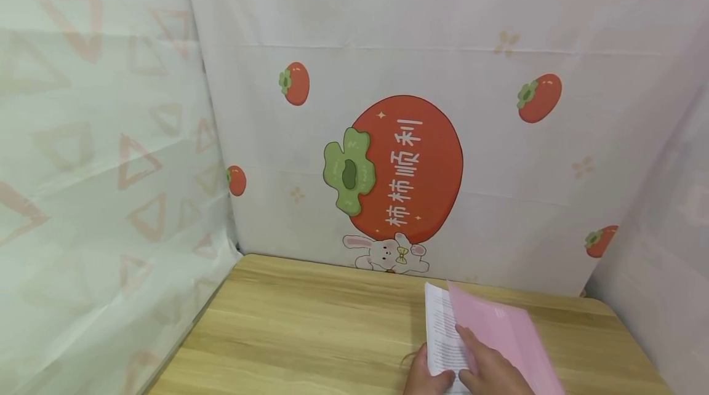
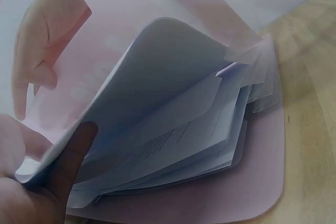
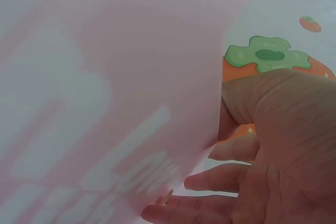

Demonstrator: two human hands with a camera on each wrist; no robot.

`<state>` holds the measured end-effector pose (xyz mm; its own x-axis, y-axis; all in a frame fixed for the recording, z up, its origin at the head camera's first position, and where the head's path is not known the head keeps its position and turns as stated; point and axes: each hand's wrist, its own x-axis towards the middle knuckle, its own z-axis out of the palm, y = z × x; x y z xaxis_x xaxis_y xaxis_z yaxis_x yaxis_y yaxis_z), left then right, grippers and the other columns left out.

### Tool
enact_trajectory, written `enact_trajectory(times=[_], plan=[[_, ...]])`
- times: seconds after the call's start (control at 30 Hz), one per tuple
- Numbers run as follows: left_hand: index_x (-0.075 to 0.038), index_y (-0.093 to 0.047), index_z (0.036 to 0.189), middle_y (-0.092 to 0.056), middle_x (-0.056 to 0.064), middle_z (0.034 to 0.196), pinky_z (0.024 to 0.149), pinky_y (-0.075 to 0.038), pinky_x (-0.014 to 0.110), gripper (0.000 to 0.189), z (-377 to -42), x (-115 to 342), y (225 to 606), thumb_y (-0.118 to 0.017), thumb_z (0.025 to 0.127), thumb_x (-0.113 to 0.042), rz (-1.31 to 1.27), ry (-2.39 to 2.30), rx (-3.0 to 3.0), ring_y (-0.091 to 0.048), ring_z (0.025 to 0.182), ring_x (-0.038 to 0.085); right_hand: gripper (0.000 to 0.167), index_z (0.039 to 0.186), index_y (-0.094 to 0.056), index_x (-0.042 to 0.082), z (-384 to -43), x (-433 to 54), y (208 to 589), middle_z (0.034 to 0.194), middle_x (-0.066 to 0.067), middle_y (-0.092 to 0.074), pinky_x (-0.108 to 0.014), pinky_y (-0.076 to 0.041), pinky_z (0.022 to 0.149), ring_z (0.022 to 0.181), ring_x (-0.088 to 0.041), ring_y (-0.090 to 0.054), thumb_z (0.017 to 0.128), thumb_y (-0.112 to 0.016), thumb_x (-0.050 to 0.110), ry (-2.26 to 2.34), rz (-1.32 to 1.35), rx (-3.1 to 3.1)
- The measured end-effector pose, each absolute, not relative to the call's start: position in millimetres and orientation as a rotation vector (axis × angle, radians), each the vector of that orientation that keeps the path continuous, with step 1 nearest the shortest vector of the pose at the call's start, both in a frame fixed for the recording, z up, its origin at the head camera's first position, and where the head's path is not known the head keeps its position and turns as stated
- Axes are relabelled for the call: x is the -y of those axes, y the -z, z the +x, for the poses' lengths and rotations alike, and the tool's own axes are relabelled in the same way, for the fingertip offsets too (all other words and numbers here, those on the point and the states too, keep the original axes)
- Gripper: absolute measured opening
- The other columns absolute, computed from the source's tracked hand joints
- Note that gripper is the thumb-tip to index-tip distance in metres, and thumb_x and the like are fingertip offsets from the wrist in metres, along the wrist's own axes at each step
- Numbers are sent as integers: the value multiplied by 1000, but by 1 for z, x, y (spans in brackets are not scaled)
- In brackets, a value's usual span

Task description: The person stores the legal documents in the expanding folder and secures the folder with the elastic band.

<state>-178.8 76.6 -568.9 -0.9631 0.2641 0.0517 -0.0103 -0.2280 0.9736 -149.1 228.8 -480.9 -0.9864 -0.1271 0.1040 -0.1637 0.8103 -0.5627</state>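
A pink file folder (image 1: 512,333) stands partly opened at the table's right front, with its cover raised. Inside it, in the left wrist view, lie printed sheets (image 2: 205,124) and clear plastic leaves (image 2: 257,82). My left hand (image 1: 423,376) grips a lifted bundle of printed pages (image 1: 443,327) by its near edge, the thumb on the printed side. My right hand (image 1: 490,370) touches the raised pink cover (image 3: 147,66) at its free edge. Its fingers are extended in the right wrist view, and the cover hides part of the hand.
The wooden table (image 1: 310,321) extends to the left of the folder. Behind it hangs a white cloth (image 1: 354,26) printed with persimmons and a rabbit. More pale cloth (image 1: 100,136) hangs along the left side, and another sheet closes off the right.
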Motion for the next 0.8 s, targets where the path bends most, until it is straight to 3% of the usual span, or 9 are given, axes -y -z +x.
enact_trajectory(times=[0.1, 0.4, 0.6, 0.8], plan=[[0, -61, 128, -69, -1, 100, 80, -54, 28, 54, -179, -73, 568, -70, 75, 6, 286, -2275, -1919, -66, 86, 13, 80, 146, -49, -7, -149, -229, 481, 138, -35, -54, -32, -50, 69, 81, -17, -55, 73, -77, 8, -906, 257, 2924], [1, -61, 127, -69, -2, 101, 81, -54, 29, 52, -180, -63, 563, -73, 76, 6, 239, -2244, -2031, -66, 87, 14, 78, 146, -44, -13, -150, -229, 480, 124, -31, -62, -28, -40, 55, 56, -5, -37, 75, -74, 4, -1029, 374, 2864], [0, -64, 121, -70, -2, 98, 80, -54, 28, 50, -178, -63, 564, -73, 73, 9, 190, -2306, -2018, -65, 85, 13, 80, 147, -43, -13, -150, -227, 480, 113, -21, -63, -28, -38, 54, 55, -7, -37, 74, -74, 4, -1051, 308, 2885], [6, -58, 127, -69, 2, 98, 78, -55, 26, 54, -173, -69, 568, -67, 73, 8, 276, -2363, -1845, -67, 83, 13, 79, 144, -43, -16, -149, -228, 482, 108, -23, -65, -28, -39, 52, 56, -6, -39, 72, -72, 1, -1043, 333, 2865]])
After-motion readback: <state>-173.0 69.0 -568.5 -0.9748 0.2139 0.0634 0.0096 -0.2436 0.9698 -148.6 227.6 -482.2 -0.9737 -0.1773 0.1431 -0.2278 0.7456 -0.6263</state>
